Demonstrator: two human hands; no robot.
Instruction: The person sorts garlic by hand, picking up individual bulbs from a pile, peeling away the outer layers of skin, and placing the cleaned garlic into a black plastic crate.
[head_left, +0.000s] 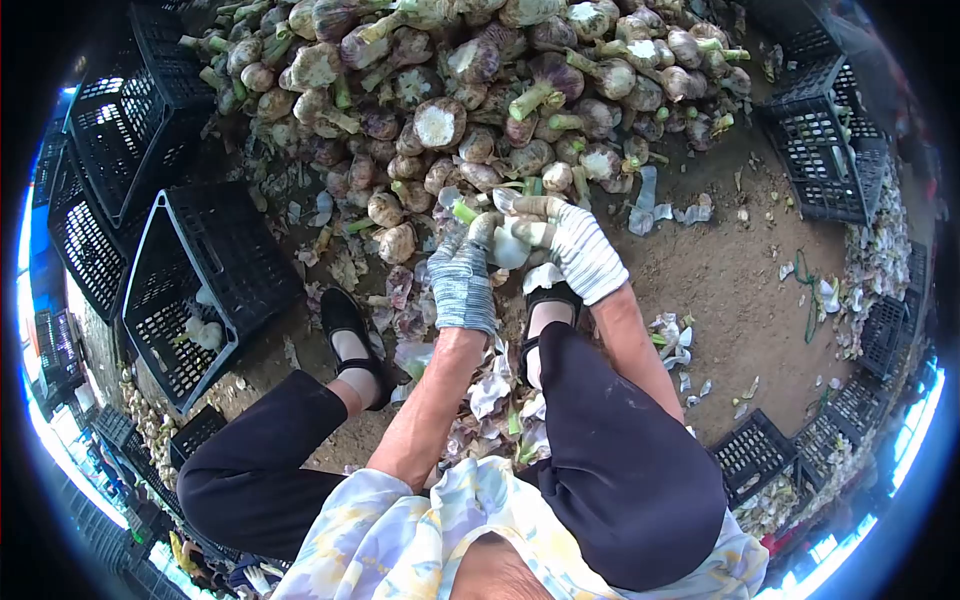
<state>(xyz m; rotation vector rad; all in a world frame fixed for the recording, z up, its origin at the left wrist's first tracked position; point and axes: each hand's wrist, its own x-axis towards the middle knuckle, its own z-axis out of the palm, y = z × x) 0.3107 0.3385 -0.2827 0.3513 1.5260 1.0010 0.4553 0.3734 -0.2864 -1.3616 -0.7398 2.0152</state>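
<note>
Between the left hand (462,272) and the right hand (575,245), a white garlic bulb (510,249) is held clear of the ground (735,285). Both hands wear striped gloves. The left hand is closed about the bulb's left side; the right hand grips from the right, its fingers bent over the far edge. Neither hand is nearer: both are in contact with the bulb.

Note the axis: a green stem (464,212) projects beyond the left hand's fingers, pointing away from the wearer and to the left. It appears to continue into the bulb, which would set the long axis obliquely across the gap, stem end at the left hand; the fingers hide the junction.

Directly beyond both hands lies the pile of untrimmed garlic (430,125). To the left of the left hand, well apart, a black crate (240,245) rests tilted, containing pale bulbs (205,332). Loose skins (490,392) lie below the hands, towards the wearer.
</note>
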